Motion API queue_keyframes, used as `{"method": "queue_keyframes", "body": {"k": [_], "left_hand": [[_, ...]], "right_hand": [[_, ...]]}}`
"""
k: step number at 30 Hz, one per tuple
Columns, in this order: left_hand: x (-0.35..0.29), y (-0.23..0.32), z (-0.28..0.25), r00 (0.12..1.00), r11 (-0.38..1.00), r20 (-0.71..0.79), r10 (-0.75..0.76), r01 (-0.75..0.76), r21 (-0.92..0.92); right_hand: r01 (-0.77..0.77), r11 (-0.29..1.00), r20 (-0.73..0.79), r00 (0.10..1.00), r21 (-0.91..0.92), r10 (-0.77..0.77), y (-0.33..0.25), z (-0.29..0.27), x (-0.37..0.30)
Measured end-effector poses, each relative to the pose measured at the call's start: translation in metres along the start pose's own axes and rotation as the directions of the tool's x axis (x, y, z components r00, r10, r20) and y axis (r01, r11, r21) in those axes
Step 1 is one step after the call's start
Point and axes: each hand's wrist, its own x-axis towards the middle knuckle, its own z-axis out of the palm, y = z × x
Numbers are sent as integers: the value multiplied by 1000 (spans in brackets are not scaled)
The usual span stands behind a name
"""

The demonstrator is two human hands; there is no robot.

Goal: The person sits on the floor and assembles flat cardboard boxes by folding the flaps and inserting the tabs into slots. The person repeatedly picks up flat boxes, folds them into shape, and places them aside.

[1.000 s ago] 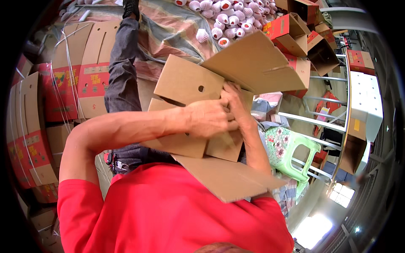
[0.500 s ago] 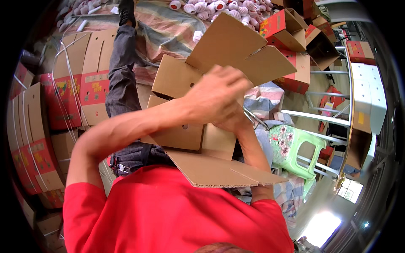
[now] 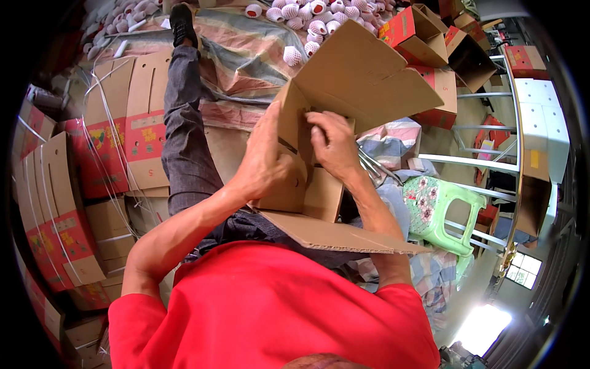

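Observation:
An open cardboard box (image 3: 322,187) sits at my lap, brown inside, with a wide far flap (image 3: 362,67) and a near flap (image 3: 338,237) spread outward. My left hand (image 3: 264,154) lies along the outside of the box's left flaps, its fingers stretched and pressed to the cardboard, which stands up. Over the right side of the box, my right hand (image 3: 335,144) reaches inward with loosely bent fingers, thumb a little apart. Nothing shows between those fingers. Their tips are near the inner far-left corner.
Flattened red-and-brown cartons (image 3: 144,123) bound with white straps stand at left. Fruit in foam nets (image 3: 319,18) lies on a striped sheet (image 3: 246,55) at the far side. Open boxes (image 3: 418,37), a green stool (image 3: 445,212) and a white metal frame (image 3: 473,160) are at right.
My left hand has moved from above my right hand over to the box's left side. The left flaps, folded outward before, now stand raised. My right hand has come into view over the box.

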Motion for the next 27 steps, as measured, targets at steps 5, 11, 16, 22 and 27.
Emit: {"method": "queue_keyframes", "body": {"k": [5, 11, 16, 22, 27], "left_hand": [[-3, 7, 20, 996, 981, -29, 89, -82, 178], [-2, 21, 40, 972, 937, 197, 130, -186, 297], [-18, -52, 36, 862, 775, 409, 299, -470, 422], [-23, -70, 15, 868, 857, 326, 374, -458, 237], [-21, -67, 8, 968, 988, 203, 146, -155, 25]], "right_hand": [[-257, 958, -560, 779, 126, 283, 30, -26, -28], [-269, 962, -191, 942, 53, 275, 44, 24, -94], [-233, 957, -51, 968, 171, 245, 32, 51, -95], [-172, 985, 15, 985, 25, 172, 30, 46, -94], [-118, 993, 75, 990, -27, 120, 19, 45, -93]]}}
